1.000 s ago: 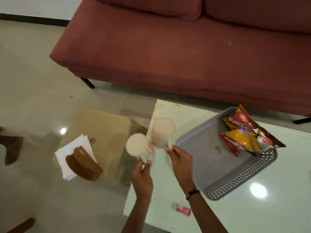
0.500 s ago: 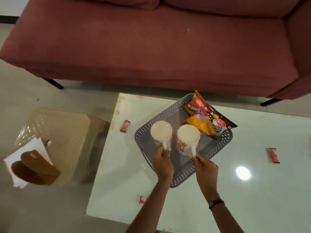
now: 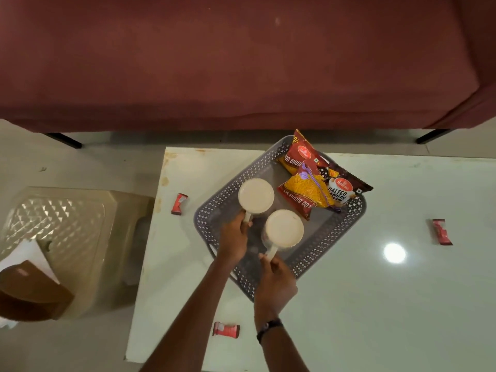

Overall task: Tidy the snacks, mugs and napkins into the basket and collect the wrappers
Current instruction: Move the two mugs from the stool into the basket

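We see the left hand curled round the handle of the far mug, and the right hand pinching the handle of the near mug between thumb and fingers. A dark watch sits on the right wrist. Both mugs are upright, mouths facing up, side by side and close together over the floor of the grey basket. We cannot tell whether either mug base is touching the basket floor or held just above it.

We note three snack packets in the far right part of the basket: a red packet leaning over the far rim, a yellow-fronted packet lying just beside the far mug, and a salted peanuts packet overhanging the right rim.

The basket sits on a white glossy table, turned at an angle to the table edge. We count three small red wrappers on the table, all outside the basket: one to its left, one near the front edge between the two forearms, and one well apart to the right.

Left of the table stands a beige plastic stool. At the left frame edge we see white napkins under a brown holder. A maroon sofa fills the far side.
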The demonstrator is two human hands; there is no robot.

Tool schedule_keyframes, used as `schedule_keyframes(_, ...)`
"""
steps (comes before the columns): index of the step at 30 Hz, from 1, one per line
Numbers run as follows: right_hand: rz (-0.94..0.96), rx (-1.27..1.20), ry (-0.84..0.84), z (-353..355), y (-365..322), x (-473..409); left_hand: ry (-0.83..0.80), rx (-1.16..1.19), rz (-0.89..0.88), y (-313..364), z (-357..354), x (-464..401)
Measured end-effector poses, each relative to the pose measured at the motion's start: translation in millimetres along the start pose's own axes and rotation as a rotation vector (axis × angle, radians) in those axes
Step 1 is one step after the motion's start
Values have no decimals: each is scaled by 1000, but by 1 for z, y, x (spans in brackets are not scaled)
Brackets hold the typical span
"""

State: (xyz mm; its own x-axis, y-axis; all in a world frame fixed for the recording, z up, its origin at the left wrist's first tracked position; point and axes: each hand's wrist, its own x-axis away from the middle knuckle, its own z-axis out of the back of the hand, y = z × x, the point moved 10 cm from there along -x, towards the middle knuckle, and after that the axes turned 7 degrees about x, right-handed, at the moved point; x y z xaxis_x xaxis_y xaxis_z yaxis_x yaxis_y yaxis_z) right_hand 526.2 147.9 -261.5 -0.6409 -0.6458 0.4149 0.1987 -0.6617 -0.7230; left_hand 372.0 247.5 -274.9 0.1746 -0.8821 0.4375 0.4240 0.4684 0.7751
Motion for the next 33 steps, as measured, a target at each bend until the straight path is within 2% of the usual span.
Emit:
schedule_keyframes(5, -81, -30, -35, -25, 1, -2, -101, -122, -72, 9, 3, -17)
schedule_keyframes(12, -107, -24, 31, -33, -9, -11, -174, -158, -99, 4, 0, -30)
schedule_keyframes(16, -99, 30, -58, -38, -12, -17, -188, -188, -80, 2, 2, -26)
schedule_keyframes(22, -164, -2, -145, -32, 2, 16, 64, 99, -131, 7, 63, 27)
schedule_keyframes(25, -137, -28, -220, -41, -15, 43, 178, 177, -79, -12, 113, 61)
schedule_keyframes(29, -82, -138, -534, -92, -62, 99, 354, 298, -22, -51, 186, 106)
schedule_keyframes(33, 90, 34, -849, -160, -93, 171, 565, 347, 84, -102, 255, 140)
